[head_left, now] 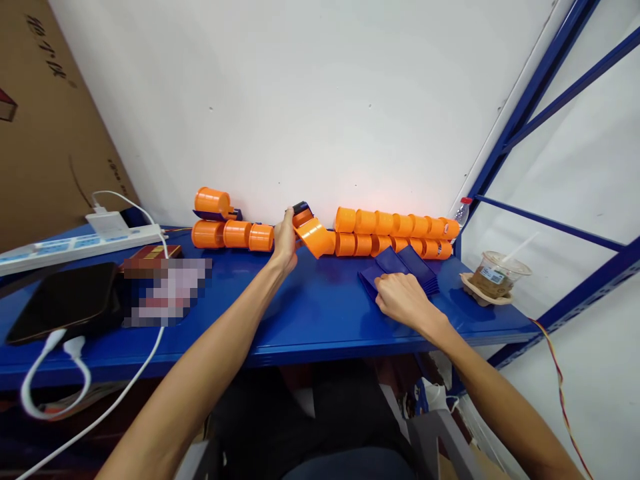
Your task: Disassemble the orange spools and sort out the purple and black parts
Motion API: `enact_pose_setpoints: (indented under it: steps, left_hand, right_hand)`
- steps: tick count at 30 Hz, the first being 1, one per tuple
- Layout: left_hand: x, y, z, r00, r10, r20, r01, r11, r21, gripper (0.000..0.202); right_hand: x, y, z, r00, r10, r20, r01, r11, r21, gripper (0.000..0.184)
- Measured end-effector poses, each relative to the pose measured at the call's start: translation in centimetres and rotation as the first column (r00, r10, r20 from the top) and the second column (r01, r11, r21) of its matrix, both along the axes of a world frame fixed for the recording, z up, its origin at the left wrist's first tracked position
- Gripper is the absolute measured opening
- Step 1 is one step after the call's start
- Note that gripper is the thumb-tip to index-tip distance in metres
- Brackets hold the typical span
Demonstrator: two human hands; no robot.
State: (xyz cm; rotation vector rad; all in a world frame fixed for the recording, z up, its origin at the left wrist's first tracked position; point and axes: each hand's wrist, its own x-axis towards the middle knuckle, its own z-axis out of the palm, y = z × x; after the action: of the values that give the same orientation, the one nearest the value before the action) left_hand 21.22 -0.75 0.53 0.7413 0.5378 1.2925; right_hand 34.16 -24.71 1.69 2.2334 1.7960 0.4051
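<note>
My left hand (pixel 286 241) reaches to the back of the blue shelf, fingers closed round a tilted orange cup (pixel 314 236) with a dark part at its upper end. Other orange cups (pixel 237 234) lie on their sides to its left, and two stacked rows of orange cups (pixel 385 223) stretch away to its right along the wall. Curled into a fist, my right hand (pixel 404 298) rests at the front of a fanned pile of dark blue flat sheets (pixel 420 267). Its fingertips are hidden, so what they pinch cannot be made out.
On the left are a white power strip (pixel 70 248), a black phone (pixel 65 300) with white cables, and a small red-brown box (pixel 153 259). To the right stand a lidded drink cup (pixel 500 273) in a cardboard holder and a bottle (pixel 463 212). A blue metal frame (pixel 520 123) borders the right side.
</note>
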Motion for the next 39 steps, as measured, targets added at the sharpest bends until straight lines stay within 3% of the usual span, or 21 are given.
enact_pose_setpoints:
  steps: [8,12,16,19,21,23,25,29,31,34,37,39]
  left_hand:
    - [-0.2,-0.3,0.3,1.000,0.008,-0.005,-0.008,1.000,0.013,0.030]
    - [-0.2,-0.2,0.2,1.000,0.008,-0.026,-0.008,1.000,0.013,0.030]
    - [-0.1,-0.2,0.1,0.999,-0.014,-0.029,0.014,1.000,0.016,0.033]
    - [0.2,-0.2,0.1,1.000,-0.008,-0.026,0.009,1.000,0.021,0.033]
    - [0.2,-0.3,0.2,1.000,0.001,-0.026,0.000,1.000,0.029,0.032]
    - [0.1,-0.4,0.3,1.000,0.007,-0.024,-0.006,0.999,0.038,0.030]
    - [0.0,-0.4,0.4,0.999,0.014,-0.034,-0.013,0.999,0.039,0.029]
    - [-0.3,-0.2,0.5,0.994,0.041,-0.105,-0.037,0.998,0.044,0.029]
    - [-0.4,-0.1,0.3,0.987,0.053,-0.152,-0.044,0.997,0.062,0.036]
    - [-0.4,0.1,-0.1,0.978,0.013,-0.210,0.010,0.994,0.110,0.047]
    - [-0.6,0.9,-0.5,0.967,-0.011,-0.256,0.054,0.985,0.164,0.053]
    - [-1.0,2.1,-0.7,0.966,0.033,-0.257,0.015,0.983,0.181,0.054]
  right_hand:
    - [-0.1,1.2,-0.7,1.000,-0.005,0.017,0.005,1.000,0.013,0.028]
    - [-1.2,1.2,0.9,0.998,-0.060,0.000,0.060,0.998,-0.008,0.031]
    - [-0.7,0.7,2.5,0.985,-0.165,-0.042,0.168,0.980,0.109,0.041]
    - [0.5,1.1,1.9,0.983,-0.173,-0.056,0.181,0.967,0.180,0.039]
    - [0.7,1.6,1.1,0.986,-0.158,-0.048,0.164,0.975,0.149,0.035]
    - [0.1,2.0,0.7,0.989,-0.140,-0.053,0.145,0.983,0.110,0.035]
    - [-1.1,2.0,0.7,0.989,-0.119,-0.090,0.132,0.980,0.151,0.036]
    - [-3.5,2.4,1.3,0.988,0.123,-0.089,-0.077,0.909,0.410,0.039]
    - [-4.3,3.7,1.3,0.961,0.277,0.017,-0.253,0.847,0.468,0.055]
    - [-4.8,7.0,1.3,0.882,0.436,0.179,-0.469,0.782,0.409,0.068]
    - [-4.7,10.9,2.1,0.804,0.546,0.235,-0.594,0.743,0.309,0.054]
    - [-4.4,13.3,3.2,0.789,0.576,0.212,-0.614,0.737,0.283,0.043]
